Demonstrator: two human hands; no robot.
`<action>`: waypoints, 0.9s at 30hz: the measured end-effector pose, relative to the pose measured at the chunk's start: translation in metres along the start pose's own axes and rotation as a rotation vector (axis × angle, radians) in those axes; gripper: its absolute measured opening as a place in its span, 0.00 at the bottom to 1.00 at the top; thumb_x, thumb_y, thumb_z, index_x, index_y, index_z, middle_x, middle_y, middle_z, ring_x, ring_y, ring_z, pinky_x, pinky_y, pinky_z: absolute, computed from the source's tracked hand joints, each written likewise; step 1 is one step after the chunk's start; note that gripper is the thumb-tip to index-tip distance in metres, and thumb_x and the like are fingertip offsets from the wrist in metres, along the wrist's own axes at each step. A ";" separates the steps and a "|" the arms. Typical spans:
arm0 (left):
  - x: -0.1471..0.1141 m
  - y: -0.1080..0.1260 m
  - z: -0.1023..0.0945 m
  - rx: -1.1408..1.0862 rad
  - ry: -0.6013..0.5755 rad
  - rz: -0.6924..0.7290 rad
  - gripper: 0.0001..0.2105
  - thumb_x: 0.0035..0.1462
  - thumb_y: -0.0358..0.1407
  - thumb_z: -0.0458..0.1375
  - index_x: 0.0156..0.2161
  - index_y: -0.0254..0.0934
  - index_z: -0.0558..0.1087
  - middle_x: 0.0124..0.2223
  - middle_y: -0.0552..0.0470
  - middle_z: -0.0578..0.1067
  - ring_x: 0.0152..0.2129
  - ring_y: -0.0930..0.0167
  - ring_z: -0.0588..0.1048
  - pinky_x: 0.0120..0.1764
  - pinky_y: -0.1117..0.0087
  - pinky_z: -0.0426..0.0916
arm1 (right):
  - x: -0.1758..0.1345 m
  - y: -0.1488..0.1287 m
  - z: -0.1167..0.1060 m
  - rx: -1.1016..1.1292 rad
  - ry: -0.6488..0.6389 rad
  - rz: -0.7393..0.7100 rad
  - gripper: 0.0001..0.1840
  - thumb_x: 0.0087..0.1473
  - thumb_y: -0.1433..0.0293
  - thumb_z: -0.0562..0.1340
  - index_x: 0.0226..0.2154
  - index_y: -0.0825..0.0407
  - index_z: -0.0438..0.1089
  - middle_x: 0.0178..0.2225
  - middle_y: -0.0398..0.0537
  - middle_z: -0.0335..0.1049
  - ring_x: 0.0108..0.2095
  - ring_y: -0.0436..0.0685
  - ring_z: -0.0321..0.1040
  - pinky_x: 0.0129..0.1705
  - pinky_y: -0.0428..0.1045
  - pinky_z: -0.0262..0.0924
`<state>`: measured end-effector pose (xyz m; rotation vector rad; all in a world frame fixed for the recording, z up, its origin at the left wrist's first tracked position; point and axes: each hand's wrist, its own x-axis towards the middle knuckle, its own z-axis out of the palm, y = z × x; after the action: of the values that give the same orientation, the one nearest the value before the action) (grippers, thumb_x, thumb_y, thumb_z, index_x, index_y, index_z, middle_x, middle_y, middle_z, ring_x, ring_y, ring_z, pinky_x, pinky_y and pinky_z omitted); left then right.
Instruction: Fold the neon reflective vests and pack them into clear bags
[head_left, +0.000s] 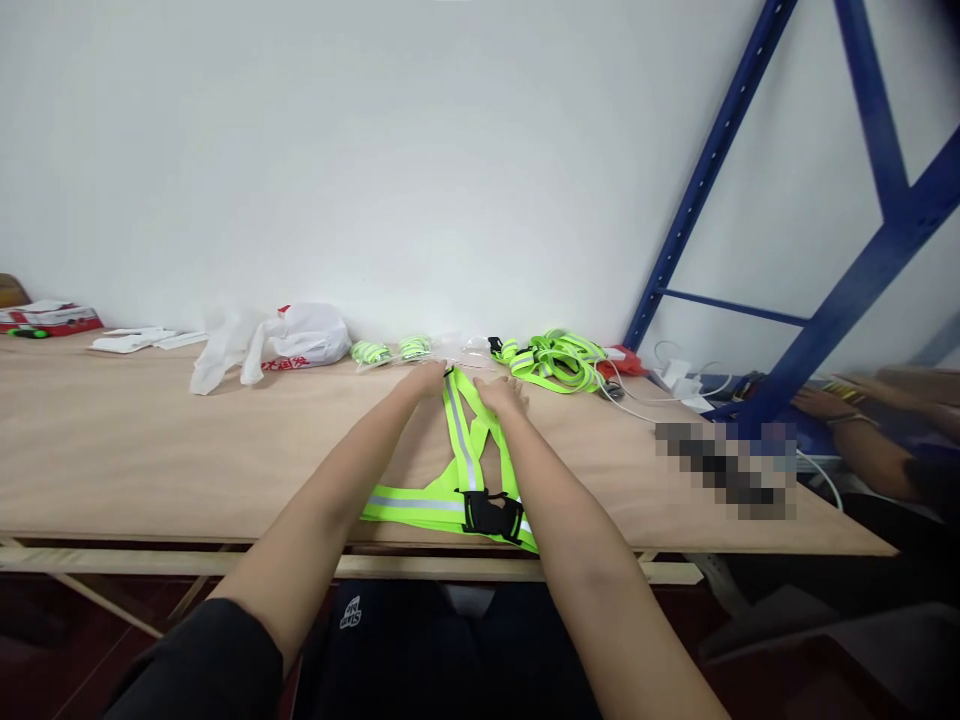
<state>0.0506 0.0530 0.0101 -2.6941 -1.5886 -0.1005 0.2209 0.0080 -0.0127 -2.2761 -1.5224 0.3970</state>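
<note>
Seemingly, straightening is the step in hand, the left hand (429, 379) and right hand (504, 394) being at the far end of the neon yellow-green, grey-striped webbing harness (460, 430) on the pale wooden worktop (187, 450), their fingers' closure impossible to tell, and the next move probably calls for keeping it untwisted.

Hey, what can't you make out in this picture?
All in the head view:
Reflective harness: its right side, partly behind the right forearm.
Left hand: exact finger grip, too small and turned away.
Dark item at the table's right: pixelated.
White bag: red lettering, too small.
Co-worker's arm: blurred.
</note>
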 end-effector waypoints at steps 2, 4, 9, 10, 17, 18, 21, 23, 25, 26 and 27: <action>0.009 0.002 0.008 -0.013 0.018 0.006 0.17 0.66 0.40 0.59 0.56 0.35 0.70 0.55 0.43 0.72 0.47 0.63 0.75 0.47 0.56 0.73 | -0.007 -0.001 0.002 -0.006 0.008 -0.007 0.49 0.60 0.43 0.48 0.70 0.62 0.46 0.71 0.67 0.41 0.71 0.69 0.37 0.66 0.65 0.41; 0.015 0.003 0.013 -0.024 0.034 0.026 0.17 0.66 0.40 0.59 0.56 0.35 0.70 0.55 0.43 0.72 0.47 0.63 0.75 0.47 0.56 0.73 | -0.012 0.001 0.007 -0.019 0.013 -0.013 0.49 0.60 0.44 0.48 0.70 0.63 0.45 0.71 0.68 0.43 0.70 0.69 0.38 0.66 0.64 0.41; 0.023 -0.001 0.017 -0.034 0.062 0.059 0.15 0.67 0.40 0.58 0.54 0.36 0.71 0.54 0.44 0.73 0.46 0.64 0.75 0.48 0.57 0.73 | -0.013 0.008 0.023 -0.072 -0.007 -0.082 0.48 0.62 0.46 0.49 0.70 0.65 0.44 0.71 0.68 0.40 0.71 0.68 0.37 0.68 0.62 0.34; 0.025 -0.004 0.017 -0.031 0.071 0.055 0.14 0.67 0.40 0.57 0.53 0.36 0.73 0.53 0.44 0.75 0.46 0.64 0.75 0.49 0.59 0.72 | -0.010 0.008 0.026 -0.082 -0.015 -0.101 0.48 0.62 0.46 0.49 0.70 0.65 0.44 0.72 0.68 0.40 0.71 0.67 0.36 0.68 0.62 0.32; 0.041 -0.022 0.016 0.006 0.150 0.012 0.15 0.62 0.35 0.53 0.48 0.35 0.79 0.47 0.43 0.81 0.43 0.61 0.78 0.44 0.68 0.69 | 0.025 -0.002 0.035 -0.136 -0.068 -0.208 0.46 0.63 0.48 0.48 0.70 0.65 0.42 0.73 0.65 0.36 0.72 0.65 0.34 0.69 0.59 0.29; 0.043 -0.024 0.016 0.012 0.159 0.008 0.15 0.62 0.35 0.53 0.47 0.34 0.79 0.46 0.42 0.81 0.43 0.61 0.78 0.43 0.68 0.69 | 0.030 -0.004 0.037 -0.143 -0.074 -0.218 0.46 0.63 0.48 0.48 0.70 0.64 0.42 0.73 0.64 0.36 0.72 0.65 0.34 0.69 0.59 0.29; 0.049 -0.029 0.014 0.032 0.185 0.004 0.14 0.61 0.36 0.53 0.43 0.33 0.80 0.42 0.41 0.81 0.40 0.61 0.78 0.41 0.68 0.69 | 0.041 -0.008 0.039 -0.160 -0.079 -0.251 0.46 0.64 0.49 0.48 0.70 0.65 0.42 0.73 0.65 0.36 0.72 0.65 0.33 0.69 0.59 0.30; 0.052 -0.031 0.012 0.050 0.199 0.008 0.13 0.60 0.36 0.54 0.41 0.33 0.80 0.40 0.40 0.81 0.38 0.61 0.78 0.40 0.68 0.69 | 0.047 -0.011 0.039 -0.165 -0.081 -0.275 0.46 0.64 0.49 0.48 0.70 0.66 0.42 0.73 0.66 0.36 0.72 0.66 0.33 0.69 0.60 0.31; 0.054 -0.034 0.010 0.069 0.203 0.018 0.13 0.60 0.36 0.55 0.39 0.34 0.81 0.39 0.41 0.81 0.37 0.61 0.78 0.40 0.68 0.69 | 0.052 -0.013 0.035 -0.166 -0.095 -0.300 0.44 0.65 0.50 0.48 0.70 0.65 0.43 0.72 0.67 0.37 0.72 0.68 0.34 0.69 0.62 0.34; 0.055 -0.036 0.009 0.078 0.201 0.024 0.13 0.59 0.37 0.55 0.39 0.34 0.81 0.38 0.41 0.81 0.37 0.61 0.79 0.39 0.68 0.69 | 0.054 -0.014 0.032 -0.164 -0.105 -0.317 0.43 0.65 0.51 0.47 0.70 0.64 0.44 0.72 0.67 0.38 0.72 0.68 0.36 0.68 0.64 0.36; 0.056 -0.038 0.008 0.085 0.197 0.030 0.12 0.59 0.37 0.56 0.39 0.34 0.81 0.38 0.41 0.82 0.37 0.61 0.79 0.39 0.68 0.69 | 0.055 -0.014 0.027 -0.161 -0.112 -0.338 0.41 0.66 0.52 0.47 0.70 0.63 0.45 0.72 0.67 0.40 0.71 0.69 0.37 0.67 0.65 0.37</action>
<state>0.0450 0.1205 0.0043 -2.5529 -1.4615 -0.2810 0.2182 0.0675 -0.0320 -2.0824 -2.0192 0.3187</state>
